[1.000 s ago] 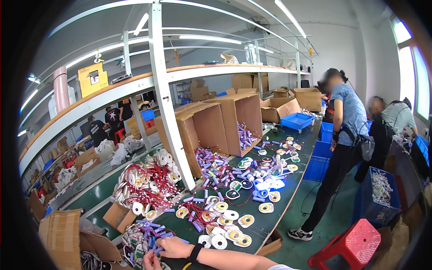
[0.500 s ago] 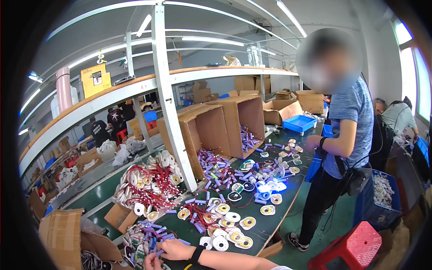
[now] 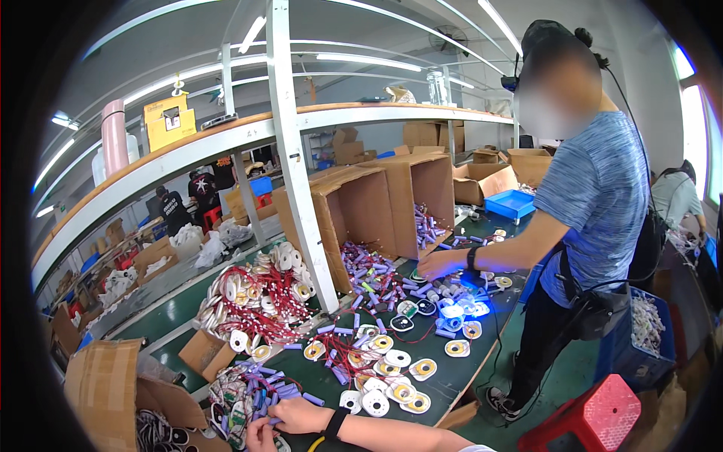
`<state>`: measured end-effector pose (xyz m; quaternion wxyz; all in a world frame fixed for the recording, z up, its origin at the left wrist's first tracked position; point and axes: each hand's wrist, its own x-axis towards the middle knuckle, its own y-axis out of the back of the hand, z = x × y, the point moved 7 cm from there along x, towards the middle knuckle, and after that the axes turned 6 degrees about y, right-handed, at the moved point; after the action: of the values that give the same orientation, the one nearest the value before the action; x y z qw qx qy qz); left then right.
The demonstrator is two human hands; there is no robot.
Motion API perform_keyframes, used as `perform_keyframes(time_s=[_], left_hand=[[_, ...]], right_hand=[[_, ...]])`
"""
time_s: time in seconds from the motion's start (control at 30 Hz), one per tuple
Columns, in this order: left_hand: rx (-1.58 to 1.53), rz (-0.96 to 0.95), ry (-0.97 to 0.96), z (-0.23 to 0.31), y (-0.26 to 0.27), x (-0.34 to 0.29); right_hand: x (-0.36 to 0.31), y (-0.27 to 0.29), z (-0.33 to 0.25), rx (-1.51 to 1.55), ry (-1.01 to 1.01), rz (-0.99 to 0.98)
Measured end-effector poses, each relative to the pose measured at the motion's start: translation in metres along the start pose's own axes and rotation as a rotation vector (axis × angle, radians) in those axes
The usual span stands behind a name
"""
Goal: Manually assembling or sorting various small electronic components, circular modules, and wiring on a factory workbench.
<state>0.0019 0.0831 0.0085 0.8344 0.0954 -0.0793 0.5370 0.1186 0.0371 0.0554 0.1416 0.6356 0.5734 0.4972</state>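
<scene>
Apparently pinching a cell (image 3: 274, 421) between left hand (image 3: 261, 437) and right hand (image 3: 300, 416), both nearly closed, beside the pile (image 3: 239, 392) on the worktop (image 3: 456, 371). Probably light, stiff, slick; best held round the middle, without denting.

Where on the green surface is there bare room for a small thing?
A narrow strip of bench, between the white discs and the wooden edge; another green patch, left of the red-wired pile. Crowded: around the left hand and right hand, and before the cardboard boxes.
</scene>
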Motion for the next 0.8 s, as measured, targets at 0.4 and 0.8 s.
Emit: perform_keyframes(time_s=[0.4, 0.8], left_hand=[[-0.009, -0.011, 0.025, 0.0042, -0.0039, -0.0028], [-0.018, -0.022, -0.019, 0.0033, -0.0046, -0.0016]], right_hand=[[-0.0027, 0.0024, -0.0012, -0.014, -0.005, -0.036], [-0.0023, -0.0043, 0.0041, -0.045, 0.018, -0.038]])
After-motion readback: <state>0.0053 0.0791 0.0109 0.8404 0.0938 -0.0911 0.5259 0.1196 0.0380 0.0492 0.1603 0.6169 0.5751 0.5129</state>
